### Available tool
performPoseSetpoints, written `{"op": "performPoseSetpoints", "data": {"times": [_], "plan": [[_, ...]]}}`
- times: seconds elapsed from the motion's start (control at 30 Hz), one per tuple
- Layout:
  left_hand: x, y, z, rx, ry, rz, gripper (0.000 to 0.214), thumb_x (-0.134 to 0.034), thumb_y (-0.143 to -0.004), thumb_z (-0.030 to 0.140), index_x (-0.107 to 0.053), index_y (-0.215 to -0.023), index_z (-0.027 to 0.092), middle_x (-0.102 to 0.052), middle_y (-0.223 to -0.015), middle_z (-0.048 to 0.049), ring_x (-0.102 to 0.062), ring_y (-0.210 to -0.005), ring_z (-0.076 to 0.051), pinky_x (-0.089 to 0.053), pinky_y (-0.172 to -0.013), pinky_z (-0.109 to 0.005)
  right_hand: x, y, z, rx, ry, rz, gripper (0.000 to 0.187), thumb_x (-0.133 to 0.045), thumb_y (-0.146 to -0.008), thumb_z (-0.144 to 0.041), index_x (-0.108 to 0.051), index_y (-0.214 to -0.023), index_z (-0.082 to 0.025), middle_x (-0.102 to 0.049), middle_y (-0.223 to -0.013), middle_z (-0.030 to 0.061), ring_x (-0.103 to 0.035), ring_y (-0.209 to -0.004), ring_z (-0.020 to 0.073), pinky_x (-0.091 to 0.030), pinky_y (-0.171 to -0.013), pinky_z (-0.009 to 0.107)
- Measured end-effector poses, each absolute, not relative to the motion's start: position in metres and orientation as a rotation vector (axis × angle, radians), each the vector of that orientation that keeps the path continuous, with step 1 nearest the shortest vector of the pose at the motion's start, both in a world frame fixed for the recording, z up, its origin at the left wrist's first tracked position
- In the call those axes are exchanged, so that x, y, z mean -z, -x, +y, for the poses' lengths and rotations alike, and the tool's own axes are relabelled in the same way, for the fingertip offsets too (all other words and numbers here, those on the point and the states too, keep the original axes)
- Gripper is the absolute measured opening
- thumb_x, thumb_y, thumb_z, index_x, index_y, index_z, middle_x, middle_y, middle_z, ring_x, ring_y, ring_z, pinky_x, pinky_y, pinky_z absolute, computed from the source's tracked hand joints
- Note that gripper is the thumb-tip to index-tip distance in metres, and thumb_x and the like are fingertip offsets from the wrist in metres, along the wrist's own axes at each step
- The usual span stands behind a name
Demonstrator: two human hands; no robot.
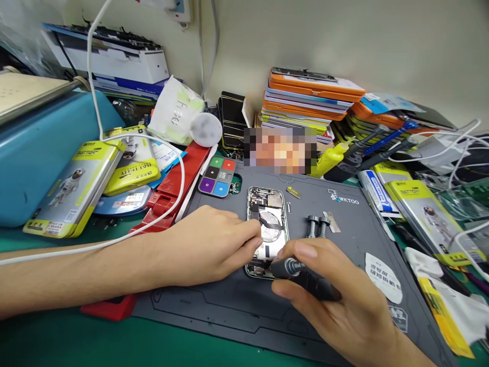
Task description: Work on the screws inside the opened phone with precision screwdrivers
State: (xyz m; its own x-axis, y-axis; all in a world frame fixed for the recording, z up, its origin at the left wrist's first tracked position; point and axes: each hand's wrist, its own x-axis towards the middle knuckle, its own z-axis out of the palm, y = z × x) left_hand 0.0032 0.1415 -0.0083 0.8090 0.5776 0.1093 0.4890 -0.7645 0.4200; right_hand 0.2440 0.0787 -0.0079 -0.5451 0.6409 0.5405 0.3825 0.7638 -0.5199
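An opened smartphone [272,224] lies on the dark grey work mat [214,311], its inner parts and a round silver coil exposed. My left hand [225,242] is closed, knuckles up, its curled fingers over the phone's left edge. Whatever those fingers grip is hidden. In my right hand [344,295] is a thick dark screwdriver [288,267], held between thumb and fingers over the phone's lower right corner. Its tip cannot be made out. Just beyond that hand, two dark round-topped tools [312,223] stand close together.
A tray with coloured squares [217,176] sits beyond my left hand. Yellow battery boxes [74,188] flank the mat, with a red tool [168,196] at left. A white cable [153,224] crosses my left forearm. Stacked orange cases [305,84] and a yellow bottle [330,158] stand behind.
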Motion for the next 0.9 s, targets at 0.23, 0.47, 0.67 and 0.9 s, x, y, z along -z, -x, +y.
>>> {"op": "performPoseSetpoints", "data": {"times": [0.23,0.47,0.67,0.9], "plan": [[0.0068,-0.0034,0.141,-0.33,-2.604,0.805,0.026,-0.04,-0.111,0.032,-0.051,-0.09,0.021,-0.058,-0.073,0.0016,-0.056,-0.063,-0.018,-0.024,-0.059,-0.032,0.0014,-0.2464,0.0776,-0.344,0.778,-2.275,0.064,-0.057,-0.098,0.003,-0.046,-0.156,-0.021,-0.069,-0.116,0.0049,-0.066,-0.104,0.0107,-0.054,-0.089,0.02],[0.005,-0.0046,0.1413,-0.306,-2.608,0.82,0.026,-0.041,-0.11,0.031,-0.053,-0.091,0.021,-0.059,-0.073,0.0015,-0.057,-0.064,-0.019,-0.025,-0.059,-0.032,0.0024,-0.2433,0.0777,-0.305,0.763,-2.293,0.07,-0.058,-0.092,0.007,-0.047,-0.155,-0.021,-0.071,-0.109,0.0024,-0.067,-0.1,0.0119,-0.054,-0.088,0.022],[0.0045,-0.0042,0.1412,-0.286,-2.597,0.815,0.025,-0.041,-0.11,0.032,-0.053,-0.091,0.021,-0.06,-0.074,0.0012,-0.057,-0.065,-0.019,-0.027,-0.059,-0.032,0.0018,-0.2442,0.0772,-0.391,0.751,-2.269,0.076,-0.056,-0.089,0.008,-0.045,-0.158,-0.022,-0.07,-0.116,0.0037,-0.068,-0.108,0.0121,-0.054,-0.094,0.021],[0.0057,-0.0039,0.1412,-0.304,-2.615,0.807,0.026,-0.039,-0.111,0.031,-0.052,-0.091,0.021,-0.058,-0.073,0.0012,-0.055,-0.064,-0.019,-0.026,-0.06,-0.032,0.0057,-0.2449,0.0765,-0.396,0.753,-2.266,0.077,-0.055,-0.085,0.006,-0.044,-0.157,-0.02,-0.069,-0.131,0.0074,-0.066,-0.122,0.0141,-0.055,-0.102,0.025]]}}
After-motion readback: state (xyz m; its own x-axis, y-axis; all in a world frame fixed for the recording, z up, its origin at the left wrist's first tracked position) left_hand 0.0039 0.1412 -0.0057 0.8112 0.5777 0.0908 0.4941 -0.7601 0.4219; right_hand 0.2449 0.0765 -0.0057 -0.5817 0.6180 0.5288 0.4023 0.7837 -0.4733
